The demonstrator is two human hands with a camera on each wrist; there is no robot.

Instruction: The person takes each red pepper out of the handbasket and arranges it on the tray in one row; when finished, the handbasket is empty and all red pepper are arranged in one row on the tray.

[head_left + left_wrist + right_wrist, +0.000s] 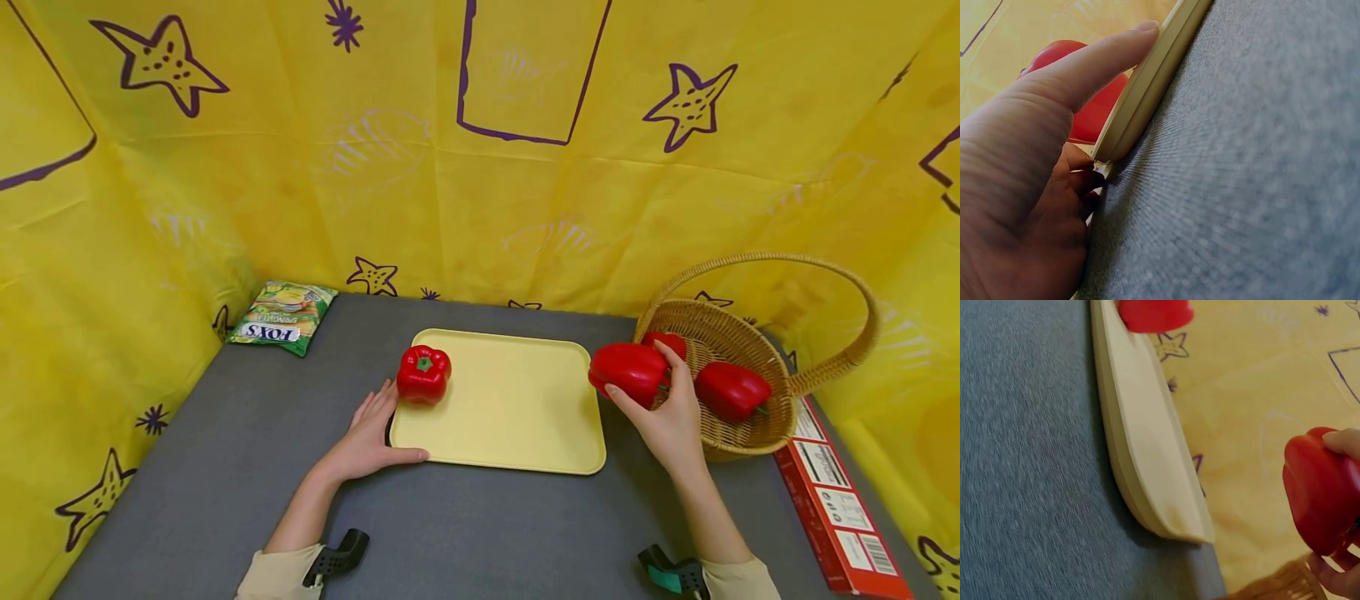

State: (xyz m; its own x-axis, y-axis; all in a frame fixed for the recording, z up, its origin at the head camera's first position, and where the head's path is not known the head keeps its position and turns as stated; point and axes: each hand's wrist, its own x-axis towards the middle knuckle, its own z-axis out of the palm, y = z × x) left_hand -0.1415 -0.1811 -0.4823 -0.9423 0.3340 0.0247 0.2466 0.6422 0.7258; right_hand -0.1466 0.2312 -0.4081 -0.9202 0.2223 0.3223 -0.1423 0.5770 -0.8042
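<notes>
My right hand (675, 425) grips a red bell pepper (628, 372) between thumb and fingers, raised by the tray's right edge in front of the basket. In the right wrist view this held pepper (1322, 490) hangs at the right, beyond the tray's end. A second red bell pepper (423, 375) stands stem up on the left part of the pale yellow tray (517, 400). My left hand (371, 437) rests at the tray's near left corner, its thumb along the front rim. The left wrist view shows that thumb (1104, 62) straight against the rim (1147, 81).
A wicker basket (780, 408) with a tall handle stands at the right, holding a red pepper (733, 392) and another partly hidden red one (666, 343). A red and white box (843, 508) lies beside it. A green FOX'S packet (285, 317) lies back left. Yellow cloth encloses the grey table.
</notes>
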